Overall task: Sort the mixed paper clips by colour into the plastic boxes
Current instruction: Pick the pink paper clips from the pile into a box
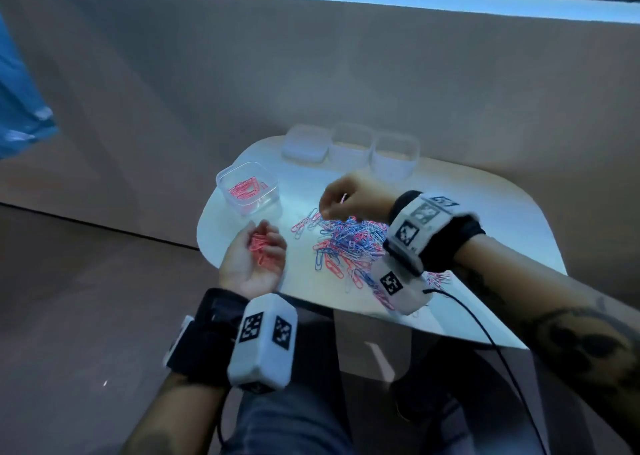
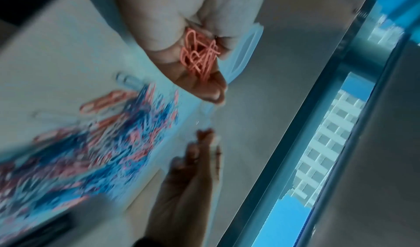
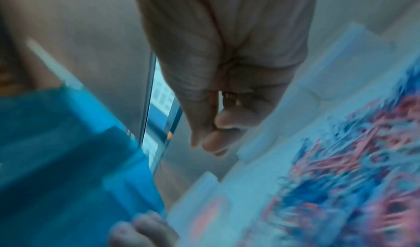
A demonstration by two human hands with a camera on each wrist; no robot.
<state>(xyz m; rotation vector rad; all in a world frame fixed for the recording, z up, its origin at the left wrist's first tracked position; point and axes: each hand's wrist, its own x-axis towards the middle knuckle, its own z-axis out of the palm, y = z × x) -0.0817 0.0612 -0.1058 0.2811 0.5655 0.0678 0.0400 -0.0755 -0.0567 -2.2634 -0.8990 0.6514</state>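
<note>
A mixed pile of pink, blue and white paper clips (image 1: pixel 346 243) lies in the middle of the white table (image 1: pixel 502 212). My left hand (image 1: pixel 268 239) lies palm up at the table's left edge, fingers curled round a bunch of pink clips (image 1: pixel 259 246); the left wrist view shows that bunch (image 2: pixel 200 56) in the cupped palm. Above the pile's far side, my right hand (image 1: pixel 332 205) pinches one thin pink clip (image 1: pixel 343 198) between thumb and fingers. The pinching fingertips (image 3: pixel 211 139) are pressed together in the right wrist view, where the clip is hidden.
A clear plastic box (image 1: pixel 266 177) holding pink clips stands at the table's left, just beyond my left hand. Three clear boxes (image 1: pixel 351 146) stand in a row along the far edge. A black cable (image 1: pixel 485 333) runs off the near right edge. Both wrist views are blurred.
</note>
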